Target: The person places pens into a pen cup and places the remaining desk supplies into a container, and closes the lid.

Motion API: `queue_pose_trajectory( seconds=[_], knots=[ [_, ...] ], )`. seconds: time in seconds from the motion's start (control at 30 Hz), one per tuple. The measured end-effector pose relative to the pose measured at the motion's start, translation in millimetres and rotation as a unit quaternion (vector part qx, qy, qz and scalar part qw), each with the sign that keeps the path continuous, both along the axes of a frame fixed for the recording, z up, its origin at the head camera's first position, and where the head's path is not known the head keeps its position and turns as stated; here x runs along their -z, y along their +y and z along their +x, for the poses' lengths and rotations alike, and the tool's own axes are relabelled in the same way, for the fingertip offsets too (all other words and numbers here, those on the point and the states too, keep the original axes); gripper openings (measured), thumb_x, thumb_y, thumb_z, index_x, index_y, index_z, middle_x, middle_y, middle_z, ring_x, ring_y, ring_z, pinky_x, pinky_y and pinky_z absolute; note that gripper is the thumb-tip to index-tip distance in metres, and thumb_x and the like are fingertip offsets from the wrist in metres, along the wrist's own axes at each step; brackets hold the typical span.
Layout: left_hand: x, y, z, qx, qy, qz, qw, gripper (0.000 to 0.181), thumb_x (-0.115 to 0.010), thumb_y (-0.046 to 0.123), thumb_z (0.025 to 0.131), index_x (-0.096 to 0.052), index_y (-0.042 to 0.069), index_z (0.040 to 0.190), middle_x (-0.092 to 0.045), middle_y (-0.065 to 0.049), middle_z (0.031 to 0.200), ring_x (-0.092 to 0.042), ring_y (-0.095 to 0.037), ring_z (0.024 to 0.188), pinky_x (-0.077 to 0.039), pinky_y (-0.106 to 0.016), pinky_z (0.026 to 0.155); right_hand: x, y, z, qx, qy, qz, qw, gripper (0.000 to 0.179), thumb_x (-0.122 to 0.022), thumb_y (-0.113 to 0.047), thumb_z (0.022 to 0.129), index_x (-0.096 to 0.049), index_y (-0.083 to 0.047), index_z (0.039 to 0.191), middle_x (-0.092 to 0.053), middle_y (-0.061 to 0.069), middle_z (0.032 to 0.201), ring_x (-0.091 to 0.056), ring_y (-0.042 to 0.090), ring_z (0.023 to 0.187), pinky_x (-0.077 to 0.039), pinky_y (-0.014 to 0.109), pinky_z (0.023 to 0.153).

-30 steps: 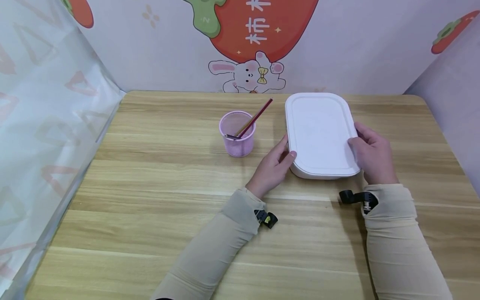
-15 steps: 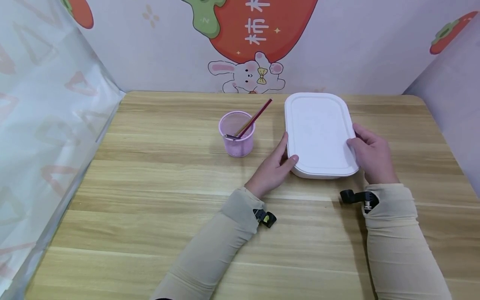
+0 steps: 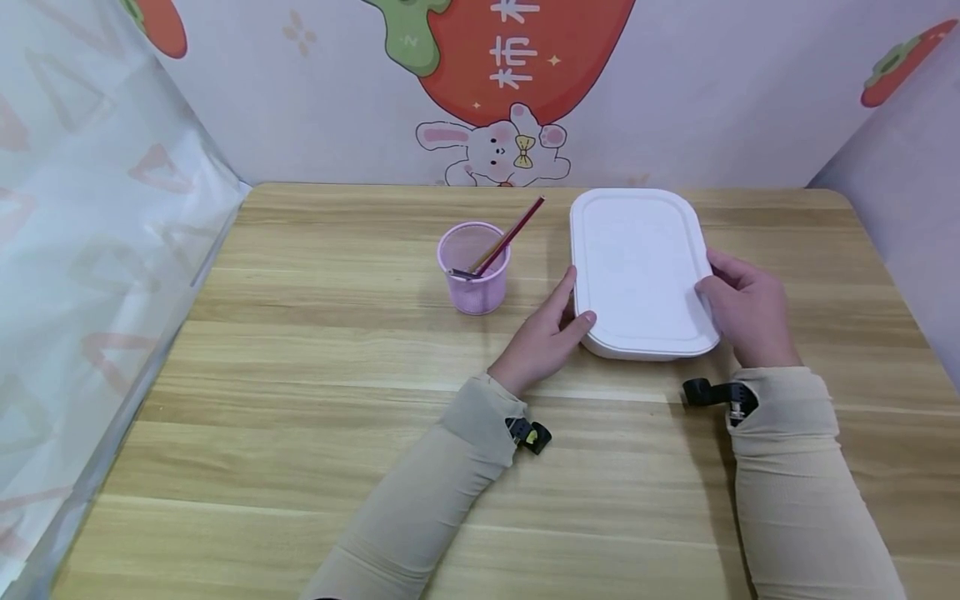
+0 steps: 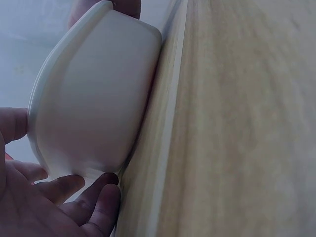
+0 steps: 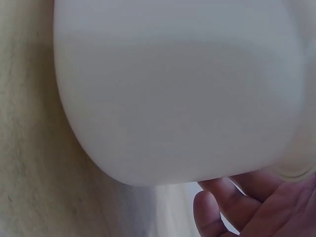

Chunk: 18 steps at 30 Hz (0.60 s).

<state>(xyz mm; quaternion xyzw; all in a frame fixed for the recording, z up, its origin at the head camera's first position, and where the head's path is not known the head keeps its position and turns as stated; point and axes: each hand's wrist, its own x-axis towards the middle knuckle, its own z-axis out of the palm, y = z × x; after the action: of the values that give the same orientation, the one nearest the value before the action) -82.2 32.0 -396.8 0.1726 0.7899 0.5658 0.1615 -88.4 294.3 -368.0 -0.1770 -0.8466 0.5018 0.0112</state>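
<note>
A white plastic food container with a rounded rectangular lid sits toward the back right of the wooden table. My left hand holds it by the left side near the front corner. The thumb lies on the lid's edge and the fingers reach along the side wall. On the opposite side my right hand grips the right edge, thumb on the lid's rim and fingers down against the wall. Seen from the left wrist, the container's base is right at the tabletop. The lid hides whatever is inside.
Left of the container stands a pink mesh pencil cup with a few pencils leaning in it. A printed backdrop rises behind the wooden table, and white sheeting hangs along the left side.
My left thumb has slid slightly further onto the lid's edge. The container has shifted a tiny bit toward me in the last half second; the pencil cup stays put.
</note>
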Motion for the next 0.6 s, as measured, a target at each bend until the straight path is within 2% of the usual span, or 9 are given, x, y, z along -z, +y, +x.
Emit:
queue_pose_trajectory(
  seconds=[0.1,0.33,0.6],
  knots=[
    [-0.2,-0.4,0.2,-0.001,0.000,0.000,1.0000,0.072,-0.050,0.037,0.105,-0.008,0.026,0.163,-0.017,0.006,0.166,-0.037,-0.011,0.142,-0.030,-0.029,0.117,-0.2,0.3,0.2,0.000,-0.005,0.015,0.9999,0.052,-0.056,-0.023,0.099,-0.048,-0.014,0.149,-0.054,0.014,0.145,-0.055,0.011,0.117,-0.048,0.007,0.074],
    [-0.3,0.1,-0.2,-0.003,-0.002,0.009,1.0000,0.071,-0.051,0.033,0.105,-0.011,0.020,0.163,-0.018,0.004,0.166,-0.033,-0.010,0.144,-0.028,-0.028,0.118,-1.3,0.4,0.8,-0.002,-0.004,0.013,0.9999,0.052,-0.056,-0.019,0.098,-0.050,-0.009,0.148,-0.056,0.018,0.142,-0.056,0.008,0.111,-0.049,0.006,0.075],
    [-1.3,0.3,0.5,-0.006,-0.003,0.012,0.9999,0.072,-0.053,0.032,0.104,-0.012,0.020,0.163,-0.020,0.003,0.166,-0.036,-0.010,0.142,-0.029,-0.027,0.116,-1.2,1.0,1.4,-0.007,0.000,0.019,0.9998,0.052,-0.056,-0.019,0.098,-0.048,-0.009,0.149,-0.055,0.018,0.142,-0.055,0.010,0.113,-0.048,0.005,0.077]
  ],
)
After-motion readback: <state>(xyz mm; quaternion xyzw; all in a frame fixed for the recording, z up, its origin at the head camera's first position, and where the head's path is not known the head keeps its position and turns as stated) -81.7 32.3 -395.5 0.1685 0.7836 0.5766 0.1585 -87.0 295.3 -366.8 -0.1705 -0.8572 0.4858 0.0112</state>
